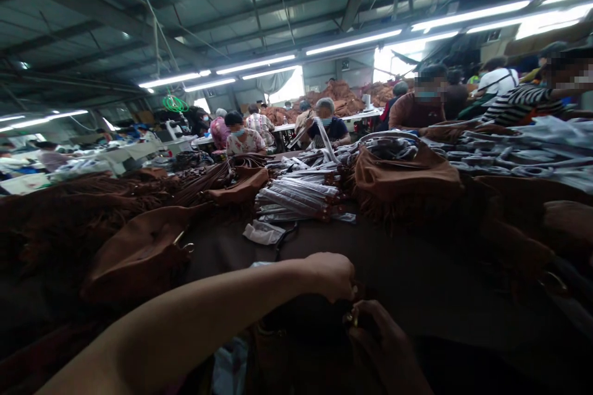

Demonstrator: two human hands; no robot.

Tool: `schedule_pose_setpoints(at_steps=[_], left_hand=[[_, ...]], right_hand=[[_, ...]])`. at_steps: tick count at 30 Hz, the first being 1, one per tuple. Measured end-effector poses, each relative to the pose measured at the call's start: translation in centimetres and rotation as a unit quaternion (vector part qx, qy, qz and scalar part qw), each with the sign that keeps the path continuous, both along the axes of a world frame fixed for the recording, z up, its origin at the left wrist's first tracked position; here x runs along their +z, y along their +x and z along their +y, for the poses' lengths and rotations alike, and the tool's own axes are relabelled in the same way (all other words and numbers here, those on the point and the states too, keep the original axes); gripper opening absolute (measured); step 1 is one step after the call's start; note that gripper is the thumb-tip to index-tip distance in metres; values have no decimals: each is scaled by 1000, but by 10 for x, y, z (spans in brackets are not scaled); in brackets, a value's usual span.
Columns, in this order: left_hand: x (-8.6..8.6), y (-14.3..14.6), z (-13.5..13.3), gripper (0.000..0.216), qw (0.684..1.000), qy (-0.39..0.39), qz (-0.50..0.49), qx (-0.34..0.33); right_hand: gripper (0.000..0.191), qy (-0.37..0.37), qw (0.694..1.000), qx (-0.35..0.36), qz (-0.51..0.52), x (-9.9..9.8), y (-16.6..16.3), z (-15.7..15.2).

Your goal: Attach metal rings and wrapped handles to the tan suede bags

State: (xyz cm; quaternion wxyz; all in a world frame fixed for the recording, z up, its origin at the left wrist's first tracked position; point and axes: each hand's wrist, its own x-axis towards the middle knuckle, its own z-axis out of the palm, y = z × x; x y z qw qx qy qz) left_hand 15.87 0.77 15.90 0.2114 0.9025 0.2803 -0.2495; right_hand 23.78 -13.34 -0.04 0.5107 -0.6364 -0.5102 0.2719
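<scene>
My left hand reaches across the dark tabletop, its fingers curled into a fist. What they close on, if anything, is hidden. Just below and to the right, my right hand pinches a small gold-coloured metal fitting between thumb and finger. The two hands almost meet there, and deep shadow hides the rest of the piece. On the left lies a brown bag with a gold-coloured ring at its edge. Beyond my hands is a bundle of straps wrapped in white.
Another brown fringed bag lies at the back of the table. White-wrapped straps are heaped at right. A small white packet lies in front of the bundle. Several people sit beyond, one in dark clothing handling a white strap.
</scene>
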Motion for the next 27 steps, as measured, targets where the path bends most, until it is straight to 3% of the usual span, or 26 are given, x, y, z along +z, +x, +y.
schedule_pose_setpoints(at_steps=[2, 5, 7, 13, 21, 27], left_hand=[[-4, 1, -1, 11, 996, -64, 20, 63], [-19, -5, -1, 26, 988, -65, -16, 138], [-33, -11, 0, 31, 984, -59, -42, 165], [-66, -24, 3, 21, 954, -167, -95, 229], [-67, -25, 4, 19, 924, -234, -107, 283], [-60, -33, 17, 40, 932, -276, -63, 227]], right_hand=[[13, 12, 1000, -2, -18, 1, -3, 1], [13, 23, 999, -17, -42, 0, -7, 4], [13, 26, 998, -12, -52, -3, -9, 5], [20, 57, 996, -13, -68, -15, -12, 7], [33, 66, 994, -14, -80, -41, -9, 5], [28, 98, 983, 13, -153, -33, -11, 7]])
